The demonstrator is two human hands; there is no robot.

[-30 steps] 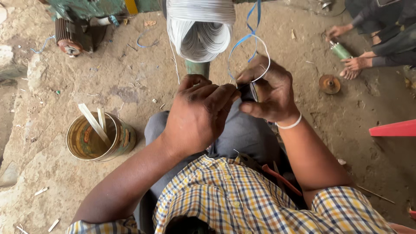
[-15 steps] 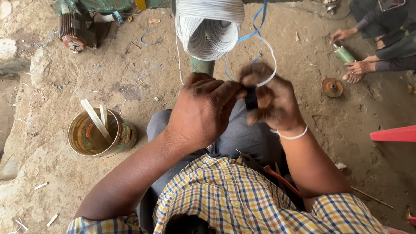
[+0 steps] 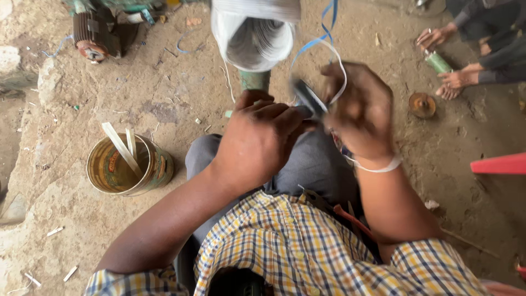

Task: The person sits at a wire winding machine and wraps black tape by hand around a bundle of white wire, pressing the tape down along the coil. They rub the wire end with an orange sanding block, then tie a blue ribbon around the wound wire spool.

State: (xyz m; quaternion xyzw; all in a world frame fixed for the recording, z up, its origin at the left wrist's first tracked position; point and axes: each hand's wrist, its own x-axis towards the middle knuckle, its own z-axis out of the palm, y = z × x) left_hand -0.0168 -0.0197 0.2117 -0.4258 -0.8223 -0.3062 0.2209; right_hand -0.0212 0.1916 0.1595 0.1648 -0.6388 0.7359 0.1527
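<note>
Head view: a person in a checked shirt sits on a dirt floor [image 3: 181, 98], looking down at both hands.
Left hand [image 3: 257, 137]: curled closed, fingertips pinching a small dark object [image 3: 308, 98] just above the lap.
Right hand [image 3: 361, 109]: blurred, closed around the same dark object and a loop of white wire [image 3: 341, 71].
Wire spool [image 3: 255, 33]: pale coil directly ahead of the hands.
Tin can [image 3: 129, 164]: left of the knee, holding flat sticks.
Another person's hands [image 3: 455, 82]: top right, well apart.
</note>
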